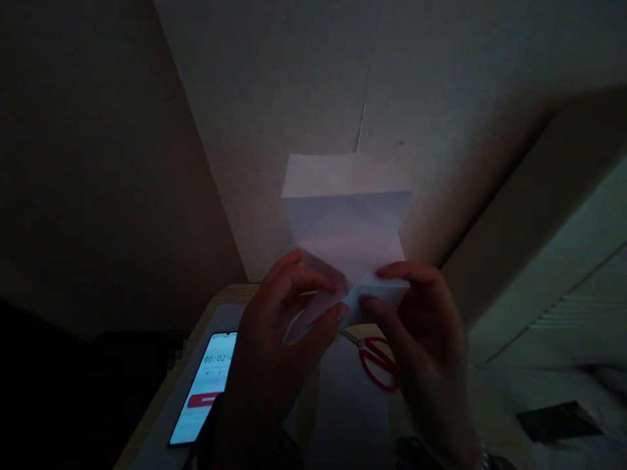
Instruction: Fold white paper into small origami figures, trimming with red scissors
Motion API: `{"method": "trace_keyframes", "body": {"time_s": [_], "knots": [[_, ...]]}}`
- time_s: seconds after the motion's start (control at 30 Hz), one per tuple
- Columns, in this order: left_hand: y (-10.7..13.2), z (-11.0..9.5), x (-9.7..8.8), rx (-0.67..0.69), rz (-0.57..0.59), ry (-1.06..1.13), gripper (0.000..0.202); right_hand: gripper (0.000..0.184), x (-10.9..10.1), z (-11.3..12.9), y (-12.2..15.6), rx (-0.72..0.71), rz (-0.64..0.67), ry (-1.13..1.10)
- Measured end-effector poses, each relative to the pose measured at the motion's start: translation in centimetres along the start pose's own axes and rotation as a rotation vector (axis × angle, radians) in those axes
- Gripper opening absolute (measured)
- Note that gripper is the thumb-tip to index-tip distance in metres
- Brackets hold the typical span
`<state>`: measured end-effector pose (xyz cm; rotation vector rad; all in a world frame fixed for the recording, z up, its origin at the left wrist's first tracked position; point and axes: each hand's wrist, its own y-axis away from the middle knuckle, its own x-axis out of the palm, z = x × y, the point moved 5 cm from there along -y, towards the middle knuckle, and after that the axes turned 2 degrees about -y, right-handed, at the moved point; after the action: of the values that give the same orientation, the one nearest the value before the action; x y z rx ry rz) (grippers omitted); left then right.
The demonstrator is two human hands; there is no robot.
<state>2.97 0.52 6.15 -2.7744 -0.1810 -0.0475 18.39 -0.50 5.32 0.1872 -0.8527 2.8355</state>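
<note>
A creased white sheet of paper [350, 225] is held up in front of me, its upper part standing in flat folded bands. My left hand [294, 303] pinches the lower left portion between thumb and fingers. On the other side, my right hand [416, 313] grips the lower right flap, thumb in front and index finger along the fold. Both thumbs come close to the middle, where the folds meet. Below the paper lie red-handled scissors [377, 362], partly covered by my right hand.
A lit phone [206, 388] showing a running timer lies on the small wooden table [230, 294], left of my hands. White paper [350, 418] lies under the scissors. A pale wall [294, 78] rises close behind the table. At the lower right, a dark flat object [558, 421] rests lower down.
</note>
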Motion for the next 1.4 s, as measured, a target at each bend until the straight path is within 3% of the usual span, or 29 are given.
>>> {"method": "trace_keyframes", "body": {"time_s": [0.37, 0.57, 0.7, 0.83, 1.07, 1.4], "knots": [[0.2, -0.6, 0.0, 0.020, -0.116, 0.048, 0.007, 0.016, -0.2, 0.2, -0.2, 0.029, 0.079, 0.110], [-0.1, -0.3, -0.1, 0.069, -0.096, 0.036, 0.010, 0.016, -1.3, 0.0, -0.8, 0.038, -0.054, 0.087], [-0.2, -0.3, -0.1, 0.051, -0.034, -0.003, 0.014, 0.015, -0.7, 0.1, -0.7, 0.026, -0.026, 0.079], [0.0, -0.3, -0.1, 0.061, -0.088, -0.037, 0.008, 0.019, -0.2, 0.3, -0.4, 0.021, -0.028, 0.036], [0.2, -0.2, 0.2, 0.028, -0.255, 0.178, 0.008, 0.022, -1.3, 0.5, -0.5, -0.013, -0.118, -0.019], [-0.3, 0.6, 0.6, -0.081, -0.175, 0.510, 0.019, 0.007, -1.0, -0.4, -0.2, 0.073, -0.060, -0.065]]}}
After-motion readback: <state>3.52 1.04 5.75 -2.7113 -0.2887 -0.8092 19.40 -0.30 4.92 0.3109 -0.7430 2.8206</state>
